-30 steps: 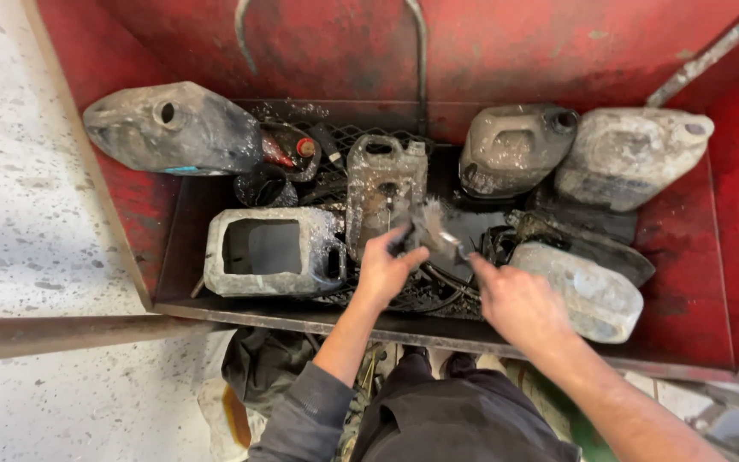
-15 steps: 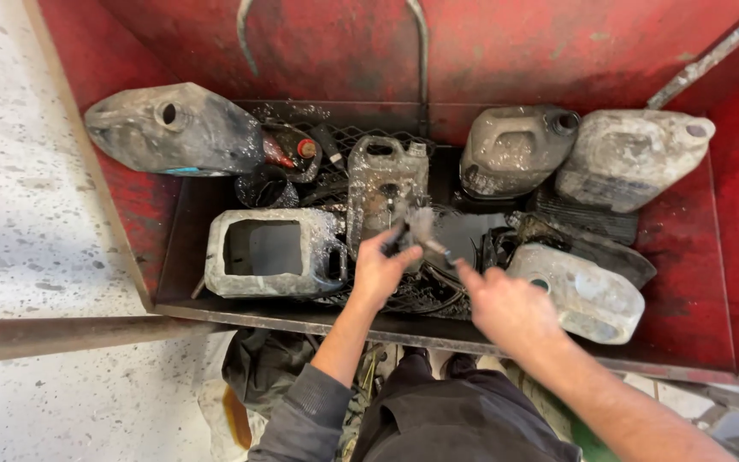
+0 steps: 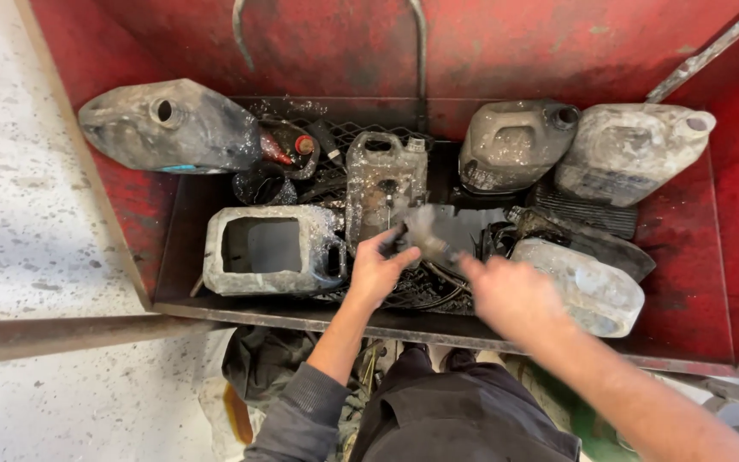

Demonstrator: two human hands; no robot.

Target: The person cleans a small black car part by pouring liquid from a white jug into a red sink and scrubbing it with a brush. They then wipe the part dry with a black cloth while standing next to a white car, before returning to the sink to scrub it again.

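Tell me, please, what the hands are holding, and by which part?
The left hand pinches a small greasy grey part by its near end; what it is cannot be told. The right hand, blurred, holds nothing.

Both hands, left (image 3: 375,272) and right (image 3: 506,295), grip a blurred grimy part (image 3: 423,233) among dirty jugs (image 3: 385,180).

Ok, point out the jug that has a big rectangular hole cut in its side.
The grimy jug lying flat at the front left of the red bin, just left of the left hand. The other jugs have uncut sides.
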